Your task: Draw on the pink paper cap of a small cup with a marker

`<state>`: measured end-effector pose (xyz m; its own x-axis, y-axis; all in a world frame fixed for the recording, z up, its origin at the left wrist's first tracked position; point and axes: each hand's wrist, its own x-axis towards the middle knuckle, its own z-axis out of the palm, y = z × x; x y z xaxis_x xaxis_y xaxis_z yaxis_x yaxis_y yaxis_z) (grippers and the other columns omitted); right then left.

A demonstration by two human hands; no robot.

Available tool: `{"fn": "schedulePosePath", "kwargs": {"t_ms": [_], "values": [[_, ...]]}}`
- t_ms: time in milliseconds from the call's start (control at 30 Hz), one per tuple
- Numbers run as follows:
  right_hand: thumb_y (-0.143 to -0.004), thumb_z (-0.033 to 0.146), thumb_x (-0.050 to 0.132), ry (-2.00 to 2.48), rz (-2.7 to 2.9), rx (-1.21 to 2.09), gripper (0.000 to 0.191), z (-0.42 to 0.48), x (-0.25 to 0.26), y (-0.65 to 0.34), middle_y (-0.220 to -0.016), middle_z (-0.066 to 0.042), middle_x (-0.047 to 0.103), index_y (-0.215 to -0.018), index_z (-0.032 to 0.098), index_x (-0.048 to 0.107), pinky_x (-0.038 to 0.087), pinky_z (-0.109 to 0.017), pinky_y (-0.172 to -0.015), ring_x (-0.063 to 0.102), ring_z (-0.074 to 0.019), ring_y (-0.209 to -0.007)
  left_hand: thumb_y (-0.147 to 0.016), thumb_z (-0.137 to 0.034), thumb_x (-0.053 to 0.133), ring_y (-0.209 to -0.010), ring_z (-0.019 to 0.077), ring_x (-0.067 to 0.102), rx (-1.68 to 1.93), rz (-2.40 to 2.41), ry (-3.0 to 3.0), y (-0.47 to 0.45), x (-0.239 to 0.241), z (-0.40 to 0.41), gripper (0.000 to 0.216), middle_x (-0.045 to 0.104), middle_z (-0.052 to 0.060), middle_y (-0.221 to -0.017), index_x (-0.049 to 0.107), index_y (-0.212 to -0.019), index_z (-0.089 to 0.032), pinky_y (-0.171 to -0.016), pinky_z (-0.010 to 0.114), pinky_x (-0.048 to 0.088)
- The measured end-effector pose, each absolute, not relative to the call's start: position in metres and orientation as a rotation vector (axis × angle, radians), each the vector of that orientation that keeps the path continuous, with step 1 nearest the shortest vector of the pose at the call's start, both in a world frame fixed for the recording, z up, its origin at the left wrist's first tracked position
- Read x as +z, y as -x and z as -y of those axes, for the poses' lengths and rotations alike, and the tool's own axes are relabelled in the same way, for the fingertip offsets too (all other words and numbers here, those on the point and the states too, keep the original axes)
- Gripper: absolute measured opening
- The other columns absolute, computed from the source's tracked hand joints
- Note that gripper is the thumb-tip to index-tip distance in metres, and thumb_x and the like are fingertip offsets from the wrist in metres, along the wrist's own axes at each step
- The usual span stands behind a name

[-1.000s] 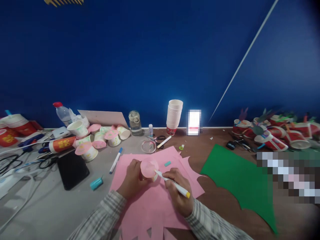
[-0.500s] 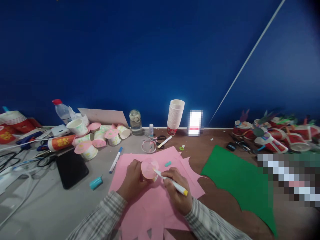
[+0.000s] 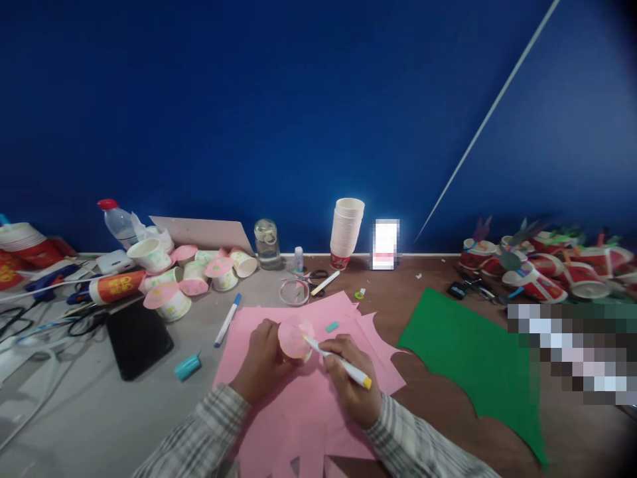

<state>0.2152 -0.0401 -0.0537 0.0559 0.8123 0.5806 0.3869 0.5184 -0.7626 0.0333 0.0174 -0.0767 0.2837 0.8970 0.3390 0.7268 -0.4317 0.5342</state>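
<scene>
My left hand [image 3: 263, 358] is closed around a small paper cup [image 3: 302, 359] topped with a round pink paper disc [image 3: 294, 337]. Most of the cup is hidden under the disc and behind my fingers. In my right hand [image 3: 354, 380] is a white marker with a yellow end [image 3: 348, 369], its tip at the right part of the disc. Pale marks show on the disc, too faint to read. Both hands are over a large pink paper sheet [image 3: 279, 425] with cut edges. A small teal piece [image 3: 332, 326] lies on it behind the disc.
Several cups with pink discs [image 3: 169, 300] stand at the left, near a black tablet-like slab [image 3: 139, 338] and a teal cylinder [image 3: 188, 366]. A blue-capped marker [image 3: 227, 320], scissors [image 3: 321, 274], a glass jar [image 3: 267, 244] and stacked cups [image 3: 346, 229] lie beyond. Green paper [image 3: 458, 352] is at right.
The whole view has shifted slightly, with things appearing a little further left. Both hands keep their hold, and the marker tip stays at the disc.
</scene>
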Motion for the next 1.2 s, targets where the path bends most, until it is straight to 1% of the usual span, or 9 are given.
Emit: {"fn": "schedulePosePath", "kwargs": {"t_ms": [533,1200], "values": [[-0.079,0.022,0.05,1.036,1.557,0.436,0.016,0.0413,-0.0522,-0.2172,-0.067,0.0,0.064,-0.085,0.024,0.065,0.049,-0.031,-0.059,0.058,-0.0192,-0.063,-0.052,-0.042,0.074,-0.074,0.0239,0.054,0.891,-1.49,-2.322,-0.0322,-0.0809,-0.0188,0.04,0.054,-0.001,-0.078,0.058,-0.084,-0.026,-0.065,0.039,0.046],[-0.079,0.022,0.049,1.072,1.544,0.411,0.016,0.0424,-0.0522,-0.2169,-0.063,0.0,0.063,-0.084,0.023,0.065,0.049,-0.031,-0.057,0.058,-0.0194,-0.062,-0.054,-0.042,0.072,-0.073,0.0232,0.054,0.91,-1.485,-2.346,-0.0321,-0.0802,-0.0184,0.036,0.053,-0.001,-0.077,0.058,-0.081,-0.025,-0.064,0.038,0.046]]}}
